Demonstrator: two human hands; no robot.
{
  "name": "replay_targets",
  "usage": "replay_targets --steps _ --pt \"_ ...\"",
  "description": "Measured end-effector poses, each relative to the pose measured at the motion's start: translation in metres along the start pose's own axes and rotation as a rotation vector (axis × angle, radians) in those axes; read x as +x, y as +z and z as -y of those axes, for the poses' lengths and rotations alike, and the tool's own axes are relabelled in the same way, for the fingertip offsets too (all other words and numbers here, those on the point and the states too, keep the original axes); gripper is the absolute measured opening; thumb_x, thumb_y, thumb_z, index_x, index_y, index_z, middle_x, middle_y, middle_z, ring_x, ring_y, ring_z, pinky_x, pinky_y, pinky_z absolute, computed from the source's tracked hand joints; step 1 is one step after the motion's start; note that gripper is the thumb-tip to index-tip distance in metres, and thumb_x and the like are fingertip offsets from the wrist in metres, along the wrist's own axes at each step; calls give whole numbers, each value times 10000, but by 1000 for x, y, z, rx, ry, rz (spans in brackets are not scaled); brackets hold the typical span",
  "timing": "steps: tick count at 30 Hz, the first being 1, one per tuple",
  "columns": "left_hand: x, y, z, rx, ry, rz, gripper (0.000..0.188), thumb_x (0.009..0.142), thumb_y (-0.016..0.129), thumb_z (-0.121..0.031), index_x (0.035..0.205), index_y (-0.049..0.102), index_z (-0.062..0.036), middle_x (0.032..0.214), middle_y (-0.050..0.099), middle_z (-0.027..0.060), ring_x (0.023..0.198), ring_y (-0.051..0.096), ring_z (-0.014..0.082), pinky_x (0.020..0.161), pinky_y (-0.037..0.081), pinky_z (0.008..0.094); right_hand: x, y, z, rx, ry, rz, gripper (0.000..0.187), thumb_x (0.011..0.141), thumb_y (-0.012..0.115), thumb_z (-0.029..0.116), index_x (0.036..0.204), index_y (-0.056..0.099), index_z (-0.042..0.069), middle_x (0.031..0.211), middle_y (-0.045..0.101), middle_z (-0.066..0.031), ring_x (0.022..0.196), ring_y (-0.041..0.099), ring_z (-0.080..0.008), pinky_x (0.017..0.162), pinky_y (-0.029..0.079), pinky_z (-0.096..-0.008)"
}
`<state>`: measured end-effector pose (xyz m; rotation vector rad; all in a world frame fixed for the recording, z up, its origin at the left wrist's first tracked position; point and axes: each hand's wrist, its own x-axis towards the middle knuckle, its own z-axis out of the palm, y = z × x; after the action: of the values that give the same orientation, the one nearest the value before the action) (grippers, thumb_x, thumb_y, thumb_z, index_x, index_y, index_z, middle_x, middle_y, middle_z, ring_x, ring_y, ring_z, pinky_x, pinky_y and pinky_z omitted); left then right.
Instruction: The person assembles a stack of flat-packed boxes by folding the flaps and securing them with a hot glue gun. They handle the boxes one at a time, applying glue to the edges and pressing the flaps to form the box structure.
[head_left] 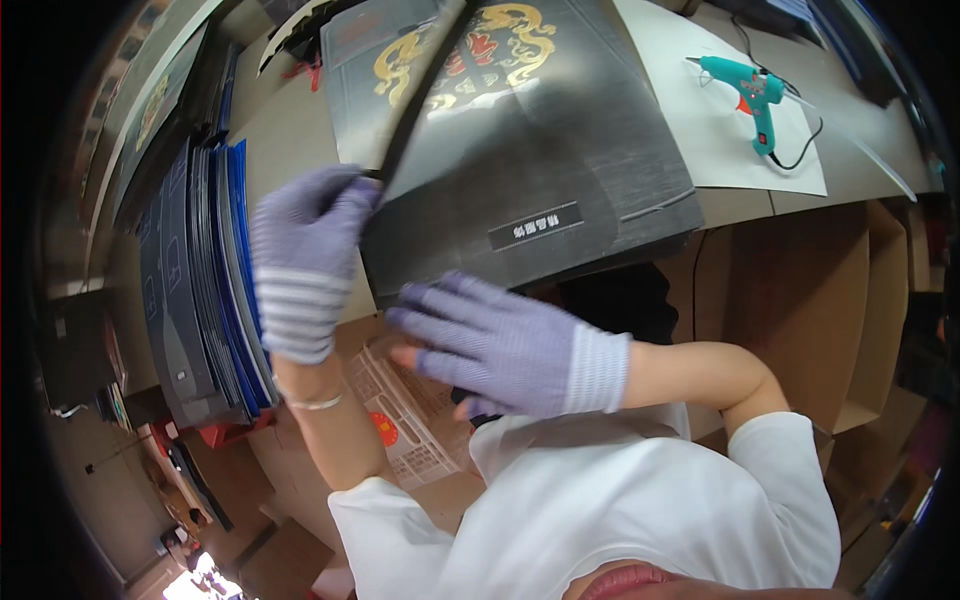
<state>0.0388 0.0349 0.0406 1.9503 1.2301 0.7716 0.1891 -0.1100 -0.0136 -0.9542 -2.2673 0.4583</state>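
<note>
A large black flat box or printed cover point(600, 150) lies on the table, with gold dragons, a red emblem and a small framed label. My left hand point(305, 250), in a purple-grey glove with striped cuff, is closed at its left side. Its fingers pinch the near end of a long narrow dark strip point(418, 105), which slants up across the cover; whether it is a separate piece or a raised edge I cannot tell. My right hand point(505, 345), gloved alike, is open beside the cover's near edge, its fingers stretched toward the left and slightly blurred.
A teal glue gun point(752, 92) with a black cord rests on a white sheet point(675, 70) at the right. Several dark blue flat boxes point(205, 270) stand packed at the left. Below the table are a pale plastic crate point(410, 440) and an open cardboard box point(800, 310).
</note>
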Motion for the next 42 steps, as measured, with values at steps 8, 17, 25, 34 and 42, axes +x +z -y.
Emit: replay_targets --steps 8,17,25,34,42 --pt "-2 24 17 11 -165 30 176 835 721 -55 974 718 53 797 709 71 730 605 92 709 502 249 -124 -112 -36 -493 773 -389 579 909 636 231 1374 443 -55 1365 529 -223 1248 523 -402 1088 380 -423" --pt "16 -6 -44 141 -81 517 178 785 742 -31 936 711 58 808 720 104 731 646 119 714 534 258 -89 -165 -18 -700 239 -385 313 814 680 89 1111 606 20 1276 606 -166 1224 560 -351 1074 398 -478" --pt "42 19 -25 536 5 566 272 743 750 -133 968 705 12 866 700 172 832 668 320 772 523 362 -54 -142 -112 -445 311 -38 440 757 747 158 1136 562 33 1125 610 -139 1083 570 -362 993 445 -417" --pt "-21 44 9 430 439 40 576 656 792 -28 1190 576 -14 1161 600 156 1098 559 339 996 439 406 -60 -134 -126 -445 134 -207 329 793 718 122 1100 610 74 991 663 -105 970 633 -307 901 498 -385" --pt "-12 39 10 290 587 101 235 703 740 -10 931 686 -27 880 637 108 817 600 283 802 479 365 -57 -144 -120 -549 -108 -105 252 797 644 57 1046 676 82 970 670 -87 935 629 -295 845 508 -396"
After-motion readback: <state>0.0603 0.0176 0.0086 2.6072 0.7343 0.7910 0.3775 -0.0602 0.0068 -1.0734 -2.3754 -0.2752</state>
